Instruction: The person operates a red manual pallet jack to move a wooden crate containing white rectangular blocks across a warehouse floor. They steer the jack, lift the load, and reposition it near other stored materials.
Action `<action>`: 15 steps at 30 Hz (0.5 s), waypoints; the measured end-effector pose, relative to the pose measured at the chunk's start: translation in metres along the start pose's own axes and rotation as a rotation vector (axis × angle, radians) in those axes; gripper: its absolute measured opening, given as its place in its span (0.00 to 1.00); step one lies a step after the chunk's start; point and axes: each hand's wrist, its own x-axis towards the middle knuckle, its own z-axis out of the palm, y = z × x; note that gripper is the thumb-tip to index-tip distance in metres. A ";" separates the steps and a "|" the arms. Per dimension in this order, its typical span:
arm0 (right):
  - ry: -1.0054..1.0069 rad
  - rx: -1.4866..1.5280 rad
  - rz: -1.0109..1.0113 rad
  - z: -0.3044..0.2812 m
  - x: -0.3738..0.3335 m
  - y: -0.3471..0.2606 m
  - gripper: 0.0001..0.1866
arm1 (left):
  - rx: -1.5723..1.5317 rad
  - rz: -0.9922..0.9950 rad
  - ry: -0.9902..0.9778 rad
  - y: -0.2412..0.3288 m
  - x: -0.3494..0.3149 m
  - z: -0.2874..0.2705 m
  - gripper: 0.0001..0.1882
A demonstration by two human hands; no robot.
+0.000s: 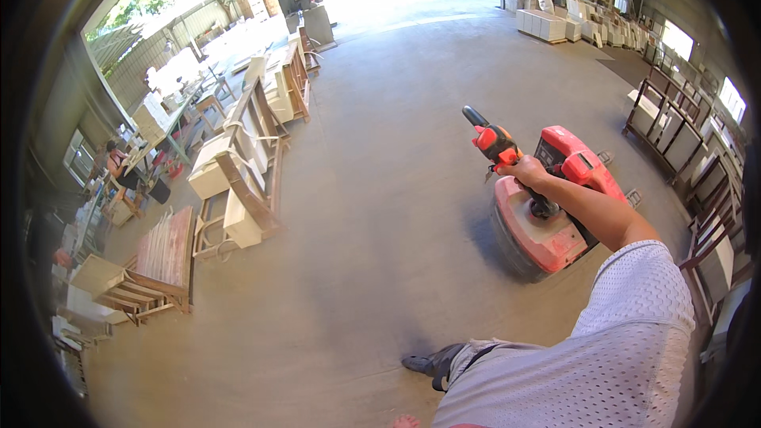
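Note:
My right hand point(525, 170) is closed round the black and red control handle point(499, 147) of a powered pallet truck. My bare forearm reaches to it from a light mesh sleeve. Below the hand stands the truck's red body point(539, 230), with scuffed covers and a dark lower edge. A second red housing point(583, 160) rises just behind it. At the bottom edge only a small part of my left hand point(406, 422) shows; its fingers are too cut off to read. My dark shoe point(428, 362) is on the concrete floor.
Wooden racks with pale slabs point(246, 158) and a slatted wooden stand point(162, 257) line the left. Metal racks point(666, 123) holding panels stand along the right. White blocks point(547, 25) are stacked far right. A person point(119, 166) sits by a workbench at left.

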 end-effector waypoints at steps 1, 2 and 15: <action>-0.002 -0.019 0.024 0.014 -0.006 -0.010 0.19 | 0.007 0.009 -0.027 0.005 0.004 -0.011 0.14; -0.004 -0.039 0.049 0.029 -0.012 -0.019 0.19 | 0.014 0.016 -0.044 0.011 0.009 -0.022 0.14; -0.144 -0.038 0.117 0.156 -0.116 -0.116 0.23 | -0.040 -0.076 0.037 0.042 0.057 -0.194 0.13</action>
